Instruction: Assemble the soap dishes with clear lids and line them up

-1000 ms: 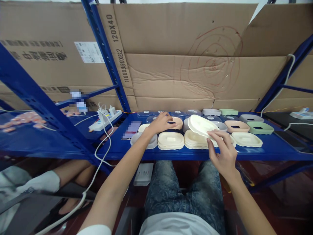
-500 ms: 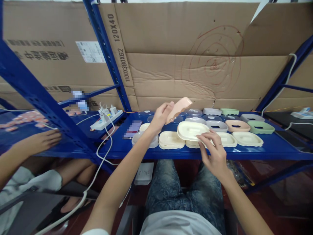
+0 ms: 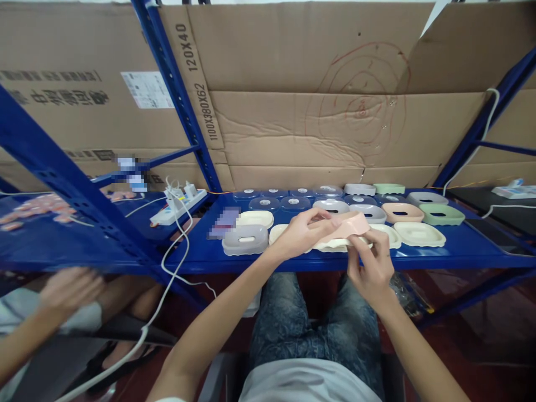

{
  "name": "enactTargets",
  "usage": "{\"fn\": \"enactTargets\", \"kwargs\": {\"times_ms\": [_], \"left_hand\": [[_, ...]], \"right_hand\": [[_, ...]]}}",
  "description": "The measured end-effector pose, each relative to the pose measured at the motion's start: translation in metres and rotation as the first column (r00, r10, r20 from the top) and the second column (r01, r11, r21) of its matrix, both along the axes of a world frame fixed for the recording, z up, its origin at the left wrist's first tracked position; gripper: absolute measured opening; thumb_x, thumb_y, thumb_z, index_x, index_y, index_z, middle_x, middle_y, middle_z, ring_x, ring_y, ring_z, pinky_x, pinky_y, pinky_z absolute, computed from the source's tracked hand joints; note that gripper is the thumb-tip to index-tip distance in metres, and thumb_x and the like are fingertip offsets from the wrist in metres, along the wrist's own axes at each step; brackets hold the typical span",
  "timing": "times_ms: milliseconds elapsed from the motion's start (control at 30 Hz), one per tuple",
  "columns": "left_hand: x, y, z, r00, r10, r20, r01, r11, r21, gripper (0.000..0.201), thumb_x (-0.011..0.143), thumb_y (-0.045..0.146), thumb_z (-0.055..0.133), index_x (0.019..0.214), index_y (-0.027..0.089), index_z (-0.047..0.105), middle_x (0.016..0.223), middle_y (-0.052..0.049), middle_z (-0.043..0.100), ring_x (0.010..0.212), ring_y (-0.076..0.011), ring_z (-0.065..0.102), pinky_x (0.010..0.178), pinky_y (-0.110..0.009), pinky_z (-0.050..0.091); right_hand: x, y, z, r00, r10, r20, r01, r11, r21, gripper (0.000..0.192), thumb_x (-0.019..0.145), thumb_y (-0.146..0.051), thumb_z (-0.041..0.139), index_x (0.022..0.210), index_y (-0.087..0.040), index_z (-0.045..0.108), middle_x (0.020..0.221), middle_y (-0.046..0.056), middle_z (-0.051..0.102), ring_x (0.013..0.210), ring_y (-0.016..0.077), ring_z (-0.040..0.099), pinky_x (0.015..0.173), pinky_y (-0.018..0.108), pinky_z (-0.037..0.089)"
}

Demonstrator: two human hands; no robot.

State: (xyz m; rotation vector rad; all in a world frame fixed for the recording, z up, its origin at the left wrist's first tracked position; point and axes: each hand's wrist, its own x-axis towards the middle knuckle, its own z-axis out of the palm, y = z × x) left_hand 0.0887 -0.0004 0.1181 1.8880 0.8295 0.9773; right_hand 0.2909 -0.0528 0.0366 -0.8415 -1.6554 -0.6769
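My left hand (image 3: 298,237) grips a pink soap-dish shell (image 3: 350,225) and holds it on top of a cream tray (image 3: 335,244). My right hand (image 3: 371,262) grips that cream tray from below and at its right end. Both hands meet just above the front edge of the blue shelf (image 3: 293,261). Under and beside them lie more cream trays (image 3: 420,234) in a row. A grey dish (image 3: 245,239) sits to the left of my left hand.
Behind stand clear lids (image 3: 293,203) and grey, pink (image 3: 401,212) and green (image 3: 438,214) shells. A white power strip (image 3: 180,203) with cables lies at the left. A blue upright (image 3: 176,89) rises at the back. Another person's hand (image 3: 69,287) is at lower left.
My left hand lifted the pink shell from the shelf and brought it down onto the cream tray. My right hand pulled that tray off the stack toward me. The other person's hand dropped lower.
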Motion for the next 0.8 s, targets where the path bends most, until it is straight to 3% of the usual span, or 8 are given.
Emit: {"fn": "enactTargets", "kwargs": {"times_ms": [167,300,533,667,800], "left_hand": [[-0.003,-0.005,0.001,0.996,-0.040,-0.077,0.041,0.999,0.012,0.063,0.079,0.060,0.091,0.126,0.023,0.071,0.134,-0.008,0.076,0.125,-0.0321,0.071,0.109,-0.044,0.055],[-0.010,-0.006,0.001,0.988,-0.050,-0.146,0.052,0.999,0.012,0.072,0.072,0.054,0.097,0.131,0.022,0.070,0.136,-0.009,0.076,0.124,-0.0335,0.072,0.108,-0.045,0.055],[-0.021,-0.008,0.000,0.983,-0.073,-0.171,0.075,0.997,0.004,0.079,0.070,0.046,0.097,0.138,0.024,0.067,0.142,-0.010,0.074,0.125,-0.0344,0.072,0.107,-0.047,0.055],[-0.023,-0.008,-0.004,0.992,-0.084,-0.095,0.082,0.996,-0.025,0.071,0.074,0.041,0.091,0.138,0.024,0.066,0.136,-0.008,0.075,0.121,-0.0326,0.073,0.100,-0.043,0.058],[-0.023,-0.007,-0.009,0.997,0.052,-0.059,-0.043,0.989,0.143,0.067,0.076,0.038,0.089,0.137,0.027,0.065,0.147,-0.008,0.069,0.134,-0.0348,0.067,0.117,-0.050,0.053]], "right_hand": [[0.005,0.004,-0.001,0.995,-0.097,0.004,0.096,0.989,0.113,0.051,0.093,-0.006,0.076,0.136,-0.033,0.069,0.114,0.012,0.070,0.114,0.0362,0.069,0.102,0.062,0.060],[0.007,0.006,-0.001,0.995,-0.099,0.024,0.095,0.987,0.128,0.049,0.094,-0.007,0.078,0.135,-0.032,0.069,0.112,0.011,0.073,0.107,0.0342,0.073,0.091,0.055,0.064],[0.002,0.004,-0.001,0.998,-0.070,-0.001,0.069,0.980,0.189,0.055,0.089,-0.006,0.084,0.137,-0.030,0.073,0.119,0.013,0.071,0.108,0.0326,0.075,0.088,0.049,0.067],[0.005,0.006,0.000,0.992,0.012,-0.130,0.006,0.991,0.131,0.054,0.087,-0.012,0.089,0.135,-0.031,0.074,0.127,0.012,0.068,0.112,0.0318,0.075,0.093,0.049,0.068],[0.008,0.012,0.003,0.910,0.170,-0.378,-0.185,0.983,-0.005,0.041,0.091,-0.027,0.087,0.130,-0.027,0.072,0.127,0.013,0.071,0.119,0.0329,0.073,0.103,0.056,0.065]]}}
